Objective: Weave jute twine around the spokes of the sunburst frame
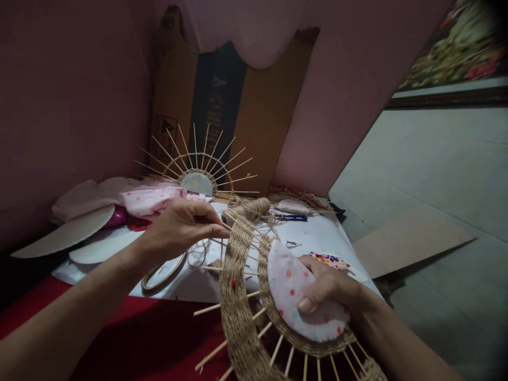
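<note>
My right hand grips a woven piece: wooden sticks radiating from a pink dotted fabric pad, with bands of jute twine wound around them. Its thumb presses on the pad. My left hand is pinched at the top of the outer jute band, fingers closed on twine or a stick end; I cannot make out which. A jute twine spool lies just behind the piece on the white tabletop.
Another stick sunburst piece stands against a cardboard box at the back. Pink dotted fabric, cardboard half-discs, a hoop and scissors lie on the table. Red cloth covers the near side. Floor lies right.
</note>
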